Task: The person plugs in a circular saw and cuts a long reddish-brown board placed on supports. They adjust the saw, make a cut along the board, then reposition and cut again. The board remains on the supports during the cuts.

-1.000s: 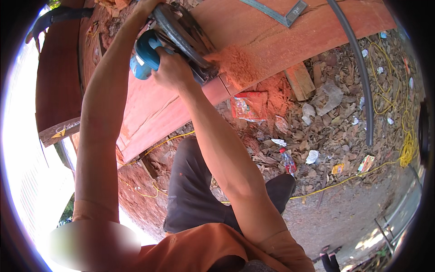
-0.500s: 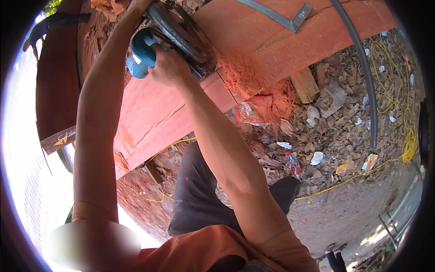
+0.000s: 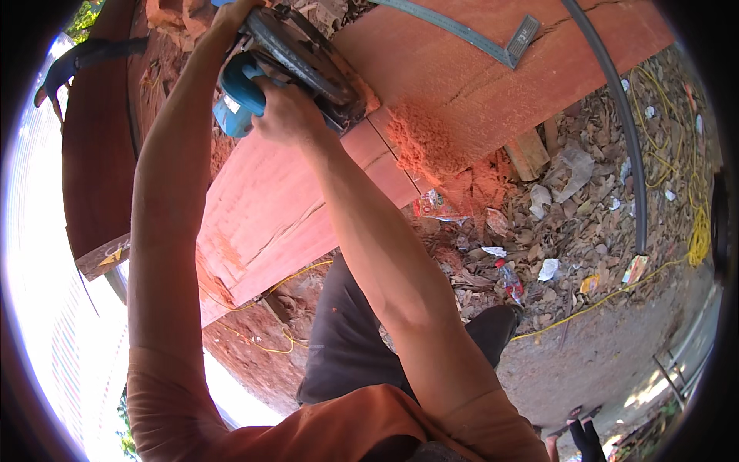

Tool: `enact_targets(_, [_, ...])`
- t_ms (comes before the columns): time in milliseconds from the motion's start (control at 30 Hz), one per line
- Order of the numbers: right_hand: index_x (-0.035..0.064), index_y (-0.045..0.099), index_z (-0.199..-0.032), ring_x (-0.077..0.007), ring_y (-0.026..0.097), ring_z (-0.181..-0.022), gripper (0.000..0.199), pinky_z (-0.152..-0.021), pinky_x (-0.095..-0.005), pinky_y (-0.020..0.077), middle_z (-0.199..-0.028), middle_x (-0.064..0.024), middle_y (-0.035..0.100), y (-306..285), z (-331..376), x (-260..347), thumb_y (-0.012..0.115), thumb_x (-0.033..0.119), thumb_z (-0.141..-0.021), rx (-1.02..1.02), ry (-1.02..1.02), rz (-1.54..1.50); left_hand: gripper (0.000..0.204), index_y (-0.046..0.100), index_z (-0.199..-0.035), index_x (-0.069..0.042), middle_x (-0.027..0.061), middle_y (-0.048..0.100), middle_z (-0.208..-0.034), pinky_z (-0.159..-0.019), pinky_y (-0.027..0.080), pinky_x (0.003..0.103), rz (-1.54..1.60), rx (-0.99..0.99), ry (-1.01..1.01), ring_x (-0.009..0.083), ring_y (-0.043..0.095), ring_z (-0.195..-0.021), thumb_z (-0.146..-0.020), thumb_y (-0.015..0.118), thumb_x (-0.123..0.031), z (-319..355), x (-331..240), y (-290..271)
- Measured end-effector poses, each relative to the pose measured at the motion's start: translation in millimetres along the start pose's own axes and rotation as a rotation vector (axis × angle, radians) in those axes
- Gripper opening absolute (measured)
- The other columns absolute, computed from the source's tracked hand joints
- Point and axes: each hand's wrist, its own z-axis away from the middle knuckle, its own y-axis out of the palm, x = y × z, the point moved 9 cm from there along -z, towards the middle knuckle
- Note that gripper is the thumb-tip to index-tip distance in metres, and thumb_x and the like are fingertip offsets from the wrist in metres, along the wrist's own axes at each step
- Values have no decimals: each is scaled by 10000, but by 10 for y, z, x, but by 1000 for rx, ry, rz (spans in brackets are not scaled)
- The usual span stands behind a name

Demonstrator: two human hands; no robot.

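Observation:
A blue and black circular saw (image 3: 296, 65) rests on a wide reddish wooden plank (image 3: 469, 85) near the top of the view. My right hand (image 3: 286, 114) grips the saw's rear handle. My left hand (image 3: 235, 17) holds the saw's front, at the top edge of the picture, partly cut off. A cut line runs across the plank just right of the saw, and a heap of red sawdust (image 3: 427, 142) lies on the plank's edge beside it.
A metal square (image 3: 469, 35) lies on the plank's far part. A dark pipe (image 3: 623, 131) curves down the right. Yellow cord (image 3: 693, 231), litter, dry leaves and wood offcuts cover the ground. Another red board (image 3: 92, 154) stands at the left.
The saw and both hands have shifted up and slightly left in the view along the plank, and the cut behind the saw looks longer.

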Motion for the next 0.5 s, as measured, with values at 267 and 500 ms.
enact_targets(267, [89, 611, -1336, -432, 711, -965, 513, -870, -510, 581, -990, -254, 733, 0, -75, -4, 702, 181, -840, -28, -17, 21, 541, 740, -1009, 17, 87, 686, -901, -707, 488, 373, 137, 142, 138, 206, 630, -780, -762, 774, -463, 656, -390, 47])
enact_targets(500, [113, 625, -1308, -409, 723, -842, 492, -778, -510, 584, -903, -208, 743, -26, -29, 6, 703, 167, -825, -142, -98, 9, 505, 724, -922, 6, 92, 669, -772, -599, 502, 370, -128, 70, -6, 199, 645, -643, -866, 652, -490, 458, -393, 211])
